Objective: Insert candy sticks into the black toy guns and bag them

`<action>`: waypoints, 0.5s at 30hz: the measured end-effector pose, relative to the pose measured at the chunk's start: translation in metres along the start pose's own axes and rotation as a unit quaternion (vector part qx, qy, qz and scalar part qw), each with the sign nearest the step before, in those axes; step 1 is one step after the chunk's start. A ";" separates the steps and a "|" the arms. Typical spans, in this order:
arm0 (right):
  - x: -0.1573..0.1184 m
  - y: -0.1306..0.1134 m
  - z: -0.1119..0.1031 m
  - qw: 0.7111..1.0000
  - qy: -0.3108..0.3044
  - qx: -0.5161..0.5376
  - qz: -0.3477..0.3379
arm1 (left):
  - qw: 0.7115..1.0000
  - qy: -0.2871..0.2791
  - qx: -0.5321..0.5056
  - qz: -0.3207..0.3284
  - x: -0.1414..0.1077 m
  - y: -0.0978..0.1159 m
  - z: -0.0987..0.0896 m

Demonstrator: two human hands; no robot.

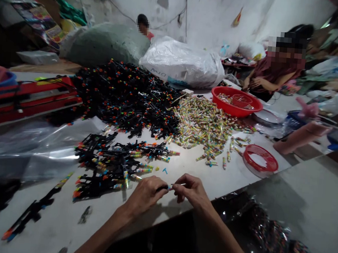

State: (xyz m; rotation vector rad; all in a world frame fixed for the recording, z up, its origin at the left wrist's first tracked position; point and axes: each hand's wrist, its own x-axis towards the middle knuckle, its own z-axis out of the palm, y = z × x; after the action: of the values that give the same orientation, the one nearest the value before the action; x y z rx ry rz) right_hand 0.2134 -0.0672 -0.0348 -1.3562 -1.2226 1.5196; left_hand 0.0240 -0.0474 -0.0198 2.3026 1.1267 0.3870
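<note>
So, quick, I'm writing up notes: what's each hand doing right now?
Left hand: closed, pinching a small blue-tipped tube.
Right hand: closed, pinching the same tube.

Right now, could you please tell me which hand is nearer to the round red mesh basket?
The right hand is nearer, down and left of the round red mesh basket. The left hand lies farther left, past the right hand; both pinch a small tube.

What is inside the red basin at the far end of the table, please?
The red basin holds a smaller red bowl, with loose small wrapped tubes lying around it. They and the bowl cover the basin's floor, and the bowl's contents are hard to make out.
</note>
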 end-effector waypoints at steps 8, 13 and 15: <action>0.033 -0.010 -0.115 0.742 0.207 -0.637 0.027 | 0.956 0.081 0.274 -0.062 0.042 -0.039 -0.036; 0.052 0.001 -0.108 0.697 0.171 -0.697 -0.011 | 0.968 0.024 0.246 -0.051 0.092 -0.038 0.000; 0.052 0.009 -0.095 0.686 0.187 -0.702 -0.051 | 0.966 0.015 0.253 -0.045 0.087 -0.044 0.005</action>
State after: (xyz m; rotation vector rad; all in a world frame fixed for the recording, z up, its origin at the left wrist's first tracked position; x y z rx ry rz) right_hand 0.2989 -0.0043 -0.0565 -2.2310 -2.1963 -0.1433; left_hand 0.0513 0.0425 -0.0480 2.6665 1.4744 0.1020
